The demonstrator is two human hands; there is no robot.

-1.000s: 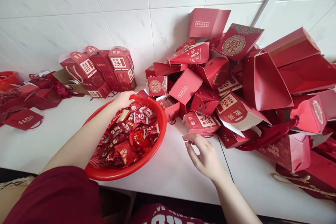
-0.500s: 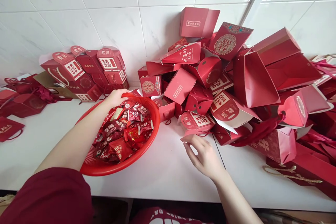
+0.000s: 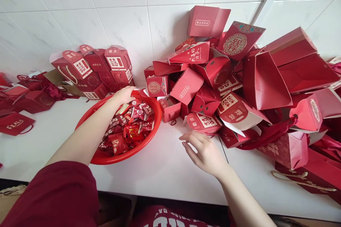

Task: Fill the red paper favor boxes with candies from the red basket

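A round red plastic basket (image 3: 157,127) with perforated sides stands on the table, holding many small wrapped candies (image 3: 130,133) in red and dark wrappers. My left arm reaches over it, and my left hand (image 3: 124,95) is closed on its far rim; the fingertips are partly hidden. To the right of the basket, my right hand (image 3: 204,150) hovers above the table with loosely bent, parted fingers and nothing in them. Just beyond those fingers lies a small red gift box (image 3: 204,123) with a white label, at the front of a large heap of red gift boxes (image 3: 186,87).
Stacked red gift boxes (image 3: 93,64) with cord handles stand against the tiled wall (image 3: 122,25) at the back left. More red boxes (image 3: 34,101) lie at the far left. The heap on the right reaches the table's (image 3: 165,170) right side. A dark seam crosses the tabletop.
The basket has shifted slightly left and back toward the wall, with my left hand on its rim. My right hand stays empty near the heap. The view has turned slightly left.
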